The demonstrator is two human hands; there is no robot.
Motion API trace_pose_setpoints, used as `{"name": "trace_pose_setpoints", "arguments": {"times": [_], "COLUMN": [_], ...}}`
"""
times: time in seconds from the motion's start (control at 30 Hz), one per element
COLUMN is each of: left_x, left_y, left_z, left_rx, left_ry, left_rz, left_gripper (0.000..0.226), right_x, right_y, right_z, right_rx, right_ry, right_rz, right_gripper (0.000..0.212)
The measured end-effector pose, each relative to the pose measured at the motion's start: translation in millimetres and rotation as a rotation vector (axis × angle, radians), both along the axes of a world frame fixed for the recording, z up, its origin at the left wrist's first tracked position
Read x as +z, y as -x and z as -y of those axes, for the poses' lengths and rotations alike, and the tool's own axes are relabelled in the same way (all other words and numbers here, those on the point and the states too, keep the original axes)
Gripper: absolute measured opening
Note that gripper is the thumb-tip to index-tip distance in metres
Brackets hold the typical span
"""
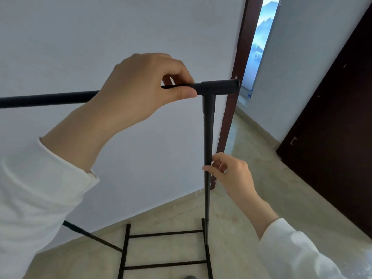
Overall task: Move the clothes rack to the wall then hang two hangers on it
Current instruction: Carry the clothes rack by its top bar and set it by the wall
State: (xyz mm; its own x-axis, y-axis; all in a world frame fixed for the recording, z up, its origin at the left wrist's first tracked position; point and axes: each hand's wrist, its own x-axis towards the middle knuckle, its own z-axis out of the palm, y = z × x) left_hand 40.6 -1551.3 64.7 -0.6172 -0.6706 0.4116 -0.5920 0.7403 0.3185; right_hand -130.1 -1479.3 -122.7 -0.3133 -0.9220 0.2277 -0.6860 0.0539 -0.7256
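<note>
Close against the pale wall (100, 37) stands the clothes rack (208, 137), a thin black frame whose top rail (50, 99) runs level across the view and meets a T-joint (209, 87) at the right end. From that joint the right upright drops straight down to the base bars (165, 234), which rest on the tiled floor (251, 178) near the foot of the wall.

The left hand (141, 91) is clenched over the top rail just beside the T-joint, thumb under and fingers (181, 77) wrapped over the rail. The right hand (229, 174) holds the upright lower down in a lighter pinch, thumb and forefinger touching the tube, the other fingers curled loosely behind it. Both arms wear white sleeves (40, 188).

To the right of the rack a dark brown door frame (235, 77) marks the end of the wall, with a bright opening beyond it and a dark door (332, 127) further right.

By the look of it, the first step is in hand or nearly finished: the rack seems to be being steadied or nudged into its place by the wall. No hangers show anywhere in view, so the hanging step has not begun. Next, I judge, the rack must sit square with all its feet flat before both hands let go; then the hangers must be fetched from somewhere out of sight and hooked over the free length of rail left of the joint.
</note>
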Motion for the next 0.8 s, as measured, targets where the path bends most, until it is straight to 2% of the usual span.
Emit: {"name": "trace_pose_setpoints", "arguments": {"times": [0.4, 0.8], "left_x": [1.3, -17.9], "left_y": [38.4, 98.0], "left_z": [95.7, 135.2], "left_rx": [0.125, 0.133], "left_ry": [0.075, 0.049], "left_rz": [-0.035, -0.027], "left_gripper": [0.023, 0.022], "right_x": [9.3, -8.5], "right_y": [40.2, 82.5], "right_z": [112.9, 152.8], "right_rx": [0.024, -0.052], "right_ry": [-0.04, -0.152], "right_rz": [-0.135, -0.096], "right_gripper": [0.02, 0.021]}}
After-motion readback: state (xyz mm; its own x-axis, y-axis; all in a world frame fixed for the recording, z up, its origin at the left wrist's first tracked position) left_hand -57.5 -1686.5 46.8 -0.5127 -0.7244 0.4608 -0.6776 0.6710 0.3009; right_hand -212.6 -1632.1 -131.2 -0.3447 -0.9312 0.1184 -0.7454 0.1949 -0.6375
